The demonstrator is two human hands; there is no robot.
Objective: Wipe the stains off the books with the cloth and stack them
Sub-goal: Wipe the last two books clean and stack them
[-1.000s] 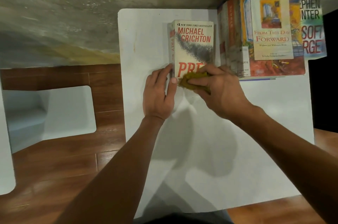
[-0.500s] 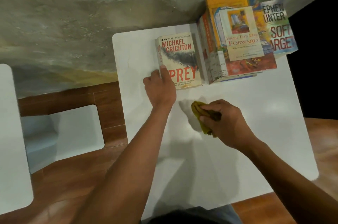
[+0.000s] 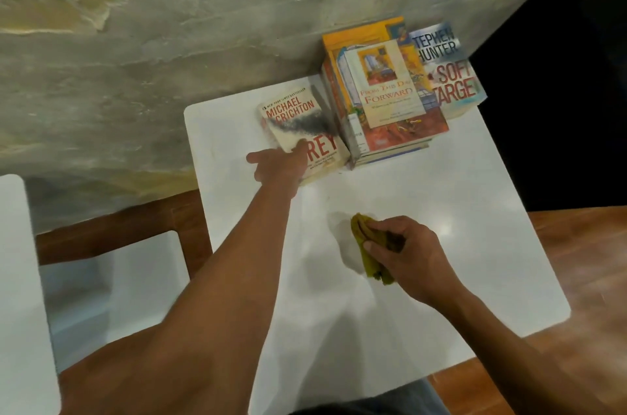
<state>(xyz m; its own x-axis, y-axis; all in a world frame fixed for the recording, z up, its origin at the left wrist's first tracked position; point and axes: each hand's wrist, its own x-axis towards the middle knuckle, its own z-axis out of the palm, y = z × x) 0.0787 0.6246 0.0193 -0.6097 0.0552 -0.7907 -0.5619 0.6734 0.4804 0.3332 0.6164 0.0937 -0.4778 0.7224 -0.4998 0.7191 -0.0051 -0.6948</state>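
A worn paperback (image 3: 302, 129) with a matte cream cover is lying flat beneath the left hand (image 3: 281, 165), whose fingers are gripping its near corner. Just right of that hand a stack of glossy books (image 3: 390, 92) is sitting. The right hand (image 3: 403, 251), nearer the person, is clutching a crumpled mustard cloth (image 3: 364, 245) against the smooth white table (image 3: 475, 211).
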